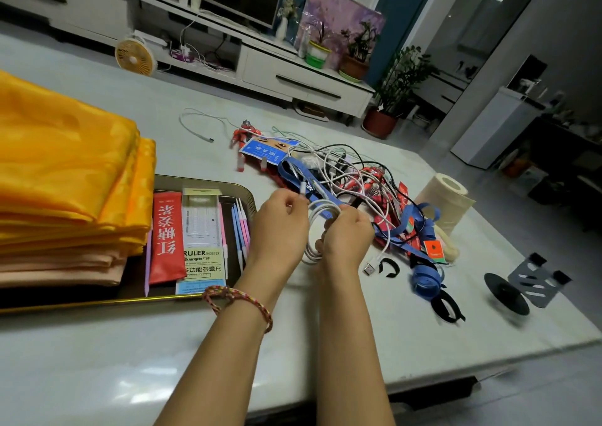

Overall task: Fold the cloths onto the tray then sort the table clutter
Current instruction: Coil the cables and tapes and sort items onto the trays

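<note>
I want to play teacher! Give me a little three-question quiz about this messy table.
1. True or false: the folded yellow cloths lie on the tray.
2. What do the left hand and right hand hold together? A) a coiled white cable B) a spoon C) a book
3. What colour is the packet beside the ruler pack in the tray?
Key: 1 true; 2 A; 3 red.

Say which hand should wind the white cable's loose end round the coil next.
Left. The left hand pinches the plug end just above the coil. The right hand grips the loops and holds them together, so it probably should not let go.
</note>
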Demonstrator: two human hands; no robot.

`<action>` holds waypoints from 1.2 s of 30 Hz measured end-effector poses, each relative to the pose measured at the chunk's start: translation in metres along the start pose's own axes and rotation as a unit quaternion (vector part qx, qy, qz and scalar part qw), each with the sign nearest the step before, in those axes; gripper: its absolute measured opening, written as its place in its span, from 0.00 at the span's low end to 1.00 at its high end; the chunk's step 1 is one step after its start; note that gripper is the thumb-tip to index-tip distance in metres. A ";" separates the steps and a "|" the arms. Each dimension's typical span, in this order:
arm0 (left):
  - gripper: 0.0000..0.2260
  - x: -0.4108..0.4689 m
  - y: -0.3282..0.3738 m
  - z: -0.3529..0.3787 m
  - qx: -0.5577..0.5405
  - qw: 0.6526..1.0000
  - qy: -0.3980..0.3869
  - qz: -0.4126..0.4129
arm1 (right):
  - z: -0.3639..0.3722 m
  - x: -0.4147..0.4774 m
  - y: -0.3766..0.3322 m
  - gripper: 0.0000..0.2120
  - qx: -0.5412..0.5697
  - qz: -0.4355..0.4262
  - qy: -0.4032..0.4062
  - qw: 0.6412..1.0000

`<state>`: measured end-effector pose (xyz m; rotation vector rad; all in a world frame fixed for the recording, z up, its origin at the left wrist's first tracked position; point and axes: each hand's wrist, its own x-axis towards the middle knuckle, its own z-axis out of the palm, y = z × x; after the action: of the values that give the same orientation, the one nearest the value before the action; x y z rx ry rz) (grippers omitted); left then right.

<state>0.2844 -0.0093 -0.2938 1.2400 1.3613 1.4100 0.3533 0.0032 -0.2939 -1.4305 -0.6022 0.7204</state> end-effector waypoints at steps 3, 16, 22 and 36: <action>0.15 -0.001 0.002 -0.001 -0.053 0.998 -0.028 -0.017 | 0.004 0.000 0.000 0.10 0.016 0.030 -0.002 0.999; 0.06 -0.003 0.013 -0.016 -0.348 0.872 -0.142 -0.315 | -0.005 0.006 -0.011 0.12 -0.032 -0.024 -0.115 0.993; 0.09 -0.004 0.012 -0.020 -0.343 0.861 -0.167 -0.336 | -0.013 0.003 -0.013 0.12 -0.151 -0.161 -0.175 0.960; 0.07 -0.004 0.015 -0.012 -0.272 0.917 -0.148 -0.252 | -0.018 0.005 -0.011 0.09 -0.250 -0.268 -0.072 0.928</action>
<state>0.2748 -0.0175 -0.2783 0.6355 0.8974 1.0711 0.3711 -0.0055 -0.2840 -1.5730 -1.3025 0.2349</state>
